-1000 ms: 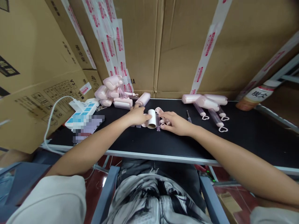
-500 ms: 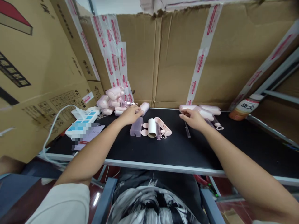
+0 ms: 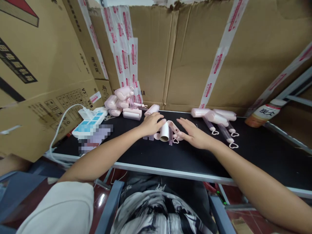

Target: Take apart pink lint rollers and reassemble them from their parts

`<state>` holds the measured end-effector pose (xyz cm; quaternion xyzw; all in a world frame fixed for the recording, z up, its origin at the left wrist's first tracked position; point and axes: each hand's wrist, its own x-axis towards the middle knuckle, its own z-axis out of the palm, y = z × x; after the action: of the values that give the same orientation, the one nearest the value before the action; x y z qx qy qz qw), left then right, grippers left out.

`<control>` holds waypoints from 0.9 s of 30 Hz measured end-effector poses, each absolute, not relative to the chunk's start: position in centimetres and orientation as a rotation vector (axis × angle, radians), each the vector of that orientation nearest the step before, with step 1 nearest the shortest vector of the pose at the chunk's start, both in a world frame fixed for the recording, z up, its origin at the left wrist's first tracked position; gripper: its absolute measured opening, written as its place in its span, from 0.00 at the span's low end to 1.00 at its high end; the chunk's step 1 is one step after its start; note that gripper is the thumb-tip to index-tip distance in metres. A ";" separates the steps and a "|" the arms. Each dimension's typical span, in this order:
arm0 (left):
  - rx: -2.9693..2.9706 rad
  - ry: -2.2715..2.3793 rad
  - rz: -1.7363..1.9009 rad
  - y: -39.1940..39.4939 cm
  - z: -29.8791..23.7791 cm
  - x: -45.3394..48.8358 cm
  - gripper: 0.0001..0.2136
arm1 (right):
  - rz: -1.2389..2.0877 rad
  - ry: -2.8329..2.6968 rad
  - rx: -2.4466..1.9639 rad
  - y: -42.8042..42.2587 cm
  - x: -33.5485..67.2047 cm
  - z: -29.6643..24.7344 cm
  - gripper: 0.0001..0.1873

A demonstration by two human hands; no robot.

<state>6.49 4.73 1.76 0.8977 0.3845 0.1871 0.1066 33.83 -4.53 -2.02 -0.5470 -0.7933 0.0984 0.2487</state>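
My left hand point(image 3: 153, 124), open with fingers stretched out, is over a translucent purple cover point(image 3: 148, 137) and partly hides it. Beside it a white paper roll point(image 3: 164, 133) stands on the black table. Close to the roll lie a pink curved shell point(image 3: 173, 126), a translucent purple handle point(image 3: 171, 138) and a pink heart-shaped ring point(image 3: 175, 140). My right hand point(image 3: 192, 131) is open too, fingers spread, its thumb at the right side of the pink shell. A pink round disc point(image 3: 157, 136) shows left of the roll. Neither hand grips anything.
Finished-looking pink lint rollers point(image 3: 216, 117) with heart rings lie at the right back. More pink pieces point(image 3: 123, 94) are piled at the left back. A power strip point(image 3: 91, 123) and a phone sit at the left; a bottle point(image 3: 265, 113) stands right. Cardboard point(image 3: 185, 65) walls the back.
My right hand has moved left from the lint rollers at the right to the parts in the middle. My left hand has come nearer the white roll. The view has shifted slightly.
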 end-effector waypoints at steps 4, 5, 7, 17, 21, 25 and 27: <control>2.649 1.247 0.677 5.2 3.4 5.6 0.23 | 0.273 -2.043 -1.610 -5.2 34.6 -0.7 0.49; 2.649 1.294 0.676 5.3 3.7 4.8 0.23 | 0.253 -2.006 -1.638 -5.6 35.2 -0.6 0.49; 2.646 1.411 0.618 5.3 3.9 2.8 0.22 | 0.181 -1.965 -1.707 -7.0 36.5 -1.0 0.48; 2.661 1.646 0.056 -0.9 -0.8 -4.0 0.34 | -0.140 -1.902 -2.071 -15.6 38.5 -8.0 0.50; 2.587 1.608 -0.051 -1.4 -2.2 -4.5 0.39 | -0.151 -1.878 -2.038 -16.0 38.2 -8.3 0.46; 2.538 1.582 0.026 -1.2 -2.6 -4.6 0.40 | -0.111 -1.855 -2.037 -16.2 37.9 -7.6 0.44; 2.439 1.509 0.234 -1.0 -2.5 -4.7 0.39 | -0.036 -1.829 -2.010 -16.2 38.0 -7.3 0.44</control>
<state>-4.69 -0.99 -2.46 0.8402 0.5198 0.0807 0.1315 38.03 -16.25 -7.29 -0.7230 -0.6579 -0.0129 0.2105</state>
